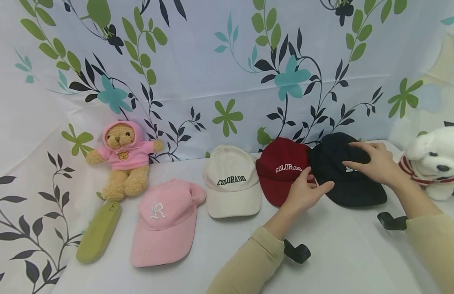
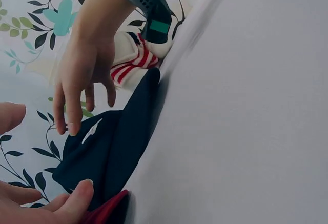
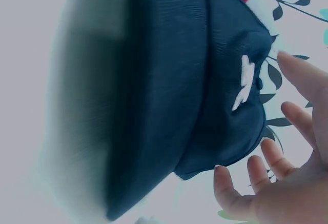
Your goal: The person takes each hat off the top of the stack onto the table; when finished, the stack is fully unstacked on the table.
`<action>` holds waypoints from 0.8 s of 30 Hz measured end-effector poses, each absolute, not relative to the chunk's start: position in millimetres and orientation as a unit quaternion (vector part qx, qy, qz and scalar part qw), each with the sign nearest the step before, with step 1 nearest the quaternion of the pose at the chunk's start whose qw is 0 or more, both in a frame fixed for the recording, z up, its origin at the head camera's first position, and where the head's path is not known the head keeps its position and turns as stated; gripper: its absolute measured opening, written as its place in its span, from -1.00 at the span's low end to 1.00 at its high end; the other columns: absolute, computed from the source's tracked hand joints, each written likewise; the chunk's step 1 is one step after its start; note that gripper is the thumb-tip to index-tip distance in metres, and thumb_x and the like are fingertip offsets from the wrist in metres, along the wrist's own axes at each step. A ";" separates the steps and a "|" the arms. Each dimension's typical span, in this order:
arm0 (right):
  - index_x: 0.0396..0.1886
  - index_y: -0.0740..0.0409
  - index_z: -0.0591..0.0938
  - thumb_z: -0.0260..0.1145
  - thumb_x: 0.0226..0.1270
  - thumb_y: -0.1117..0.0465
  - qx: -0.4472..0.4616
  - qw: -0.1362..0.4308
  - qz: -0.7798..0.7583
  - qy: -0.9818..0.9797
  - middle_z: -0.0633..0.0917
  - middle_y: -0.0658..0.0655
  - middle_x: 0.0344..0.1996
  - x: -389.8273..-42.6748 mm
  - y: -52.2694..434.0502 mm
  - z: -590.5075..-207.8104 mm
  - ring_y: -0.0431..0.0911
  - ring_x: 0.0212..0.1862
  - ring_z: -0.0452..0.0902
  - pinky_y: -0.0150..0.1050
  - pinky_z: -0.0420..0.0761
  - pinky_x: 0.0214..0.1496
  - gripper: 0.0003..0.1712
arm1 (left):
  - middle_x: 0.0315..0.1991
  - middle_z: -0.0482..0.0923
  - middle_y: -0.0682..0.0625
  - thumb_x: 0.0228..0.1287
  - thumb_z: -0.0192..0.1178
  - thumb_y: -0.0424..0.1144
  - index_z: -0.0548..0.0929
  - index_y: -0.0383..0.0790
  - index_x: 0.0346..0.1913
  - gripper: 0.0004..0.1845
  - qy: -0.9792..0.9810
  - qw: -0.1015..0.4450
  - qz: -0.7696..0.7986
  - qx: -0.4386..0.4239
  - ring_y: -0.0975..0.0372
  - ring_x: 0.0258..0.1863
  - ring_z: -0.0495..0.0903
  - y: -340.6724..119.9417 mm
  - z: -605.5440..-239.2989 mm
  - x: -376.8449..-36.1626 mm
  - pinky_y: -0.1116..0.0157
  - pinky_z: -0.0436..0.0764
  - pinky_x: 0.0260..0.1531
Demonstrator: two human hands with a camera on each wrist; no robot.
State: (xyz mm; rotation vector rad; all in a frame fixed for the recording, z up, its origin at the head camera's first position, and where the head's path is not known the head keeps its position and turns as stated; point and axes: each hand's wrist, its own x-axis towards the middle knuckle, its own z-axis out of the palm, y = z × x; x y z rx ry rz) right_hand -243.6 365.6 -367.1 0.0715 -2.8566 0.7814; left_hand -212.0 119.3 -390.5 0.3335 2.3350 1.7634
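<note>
A black cap (image 1: 331, 157) with a white emblem lies at the right end of a row of caps; it looks dark navy in the wrist views. Over its crown hovers my right hand (image 1: 377, 163), fingers spread and holding nothing. In the right wrist view those fingers (image 3: 279, 165) stand around the crown's edge. My left hand (image 1: 305, 190) is at the cap's left side, where it overlaps a dark red COLORADO cap (image 1: 276, 153), thumb and fingers apart. The left wrist view shows the thumb of my left hand (image 2: 46, 206) close to the black cap (image 2: 110, 147).
Left of the red cap lie a cream COLORADO cap (image 1: 232, 202) and a pink cap (image 1: 164, 241). A teddy bear (image 1: 129, 157) in a pink hoodie sits at the back left, above a green case (image 1: 99, 232). At the far right is a white plush dog (image 1: 432, 151).
</note>
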 end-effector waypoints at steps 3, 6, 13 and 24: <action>0.48 0.28 0.22 0.38 0.34 -0.15 0.020 0.064 0.259 -0.964 0.01 0.73 0.29 -238.8 367.1 -369.8 0.69 0.23 -0.05 0.63 0.10 0.05 -0.06 | 0.13 0.53 0.13 0.23 0.40 -0.02 0.34 -0.06 0.47 -0.22 0.780 0.099 0.607 0.113 0.35 -0.03 0.55 113.0 -389.4 -209.6 0.35 0.63 -0.17; 0.48 0.25 0.20 0.43 0.29 -0.16 0.022 0.053 0.254 -0.965 -0.01 0.72 0.27 -235.4 366.6 -373.2 0.69 0.20 -0.05 0.60 0.15 0.02 -0.01 | 0.13 0.53 0.18 0.20 0.43 -0.03 0.35 0.00 0.47 -0.21 0.777 0.098 0.612 0.110 0.38 -0.05 0.54 105.4 -388.1 -207.5 0.34 0.64 -0.19; 0.44 0.23 0.24 0.55 0.17 -0.06 0.042 0.064 0.244 -0.967 0.08 0.66 0.13 -233.2 363.9 -384.7 0.59 0.11 0.02 0.45 0.19 -0.04 0.00 | 0.19 0.50 0.19 0.19 0.43 -0.04 0.32 -0.02 0.49 -0.18 0.772 0.093 0.613 0.137 0.40 -0.04 0.54 84.2 -388.6 -202.8 0.38 0.62 -0.20; 0.39 0.25 0.31 0.58 0.14 -0.02 0.049 0.087 0.254 -0.962 0.13 0.59 0.06 -239.0 357.0 -398.1 0.53 0.05 0.04 0.32 0.22 -0.13 -0.05 | 0.27 0.47 0.06 0.20 0.43 -0.06 0.30 0.00 0.52 -0.16 0.767 0.083 0.618 0.154 0.38 -0.03 0.54 48.5 -386.6 -197.6 0.38 0.63 -0.20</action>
